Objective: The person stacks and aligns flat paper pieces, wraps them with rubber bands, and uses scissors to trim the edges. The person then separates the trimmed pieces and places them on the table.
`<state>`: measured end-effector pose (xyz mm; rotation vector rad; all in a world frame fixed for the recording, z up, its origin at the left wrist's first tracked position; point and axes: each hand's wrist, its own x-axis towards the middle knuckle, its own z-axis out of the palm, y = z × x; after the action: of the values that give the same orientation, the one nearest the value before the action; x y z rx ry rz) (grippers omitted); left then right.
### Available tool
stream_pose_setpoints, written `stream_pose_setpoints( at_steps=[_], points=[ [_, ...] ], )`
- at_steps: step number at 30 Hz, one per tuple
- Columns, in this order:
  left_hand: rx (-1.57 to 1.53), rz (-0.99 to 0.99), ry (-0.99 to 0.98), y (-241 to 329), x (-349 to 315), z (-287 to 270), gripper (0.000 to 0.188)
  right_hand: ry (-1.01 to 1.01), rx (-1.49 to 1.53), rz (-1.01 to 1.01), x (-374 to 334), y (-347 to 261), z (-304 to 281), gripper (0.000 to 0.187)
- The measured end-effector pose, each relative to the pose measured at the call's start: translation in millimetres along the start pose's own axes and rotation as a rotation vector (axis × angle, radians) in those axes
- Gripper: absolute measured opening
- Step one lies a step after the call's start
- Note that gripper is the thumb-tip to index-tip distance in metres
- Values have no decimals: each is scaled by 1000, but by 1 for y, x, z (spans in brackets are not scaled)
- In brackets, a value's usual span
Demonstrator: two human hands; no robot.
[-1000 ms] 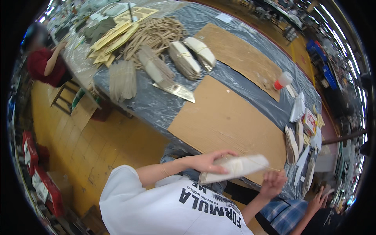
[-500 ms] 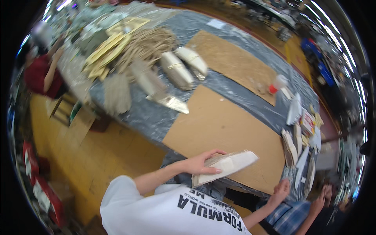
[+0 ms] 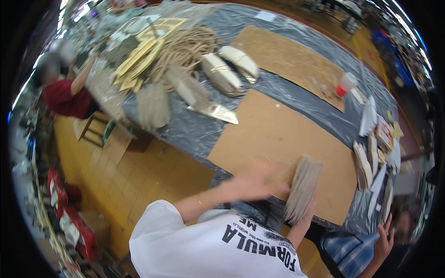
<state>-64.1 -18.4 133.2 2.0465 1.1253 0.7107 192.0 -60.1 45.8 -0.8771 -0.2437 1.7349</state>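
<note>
A stack of thin greyish-beige strips (image 3: 304, 187), with its layered edges showing, stands tilted over the near edge of the brown board (image 3: 278, 134). My right hand (image 3: 308, 214) holds it from the right and below, its fingers partly hidden behind the stack. Just left of the stack is my left hand (image 3: 255, 181), blurred by motion; its fingers look apart with nothing in them. Whether a fingertip touches the stack cannot be made out.
Past the board lie pale tied bundles (image 3: 221, 73), a pile of beige strips (image 3: 187, 48) and yellow pieces (image 3: 139, 60). A second board (image 3: 292, 65), a red-and-white bottle (image 3: 345, 85) and more stacks (image 3: 363, 164) are farther right. Co-workers stand left (image 3: 67, 97) and right (image 3: 384, 241).
The stack has passed from my left hand to my right and turned from its pale face to its layered edge. My left hand has let go; my right hand has come up to it.
</note>
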Motion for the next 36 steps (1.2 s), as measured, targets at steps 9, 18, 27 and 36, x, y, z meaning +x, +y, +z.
stream_pose_setpoints(
  at_steps=[9,18,27,36],
  points=[
    [759,-1232,816,-155,-87,-194,134,-135,53,-32,4,-9,-1,75],
    [607,-1297,675,-182,-84,-212,141,-125,-17,-90,1,-6,3,77],
    [333,-1029,946,-188,-121,-232,123,-177,3,-83,4,-3,-7,79],
    [-735,-620,1199,-154,-196,-214,69,-128,259,37,1,-6,-15,82]
  ],
)
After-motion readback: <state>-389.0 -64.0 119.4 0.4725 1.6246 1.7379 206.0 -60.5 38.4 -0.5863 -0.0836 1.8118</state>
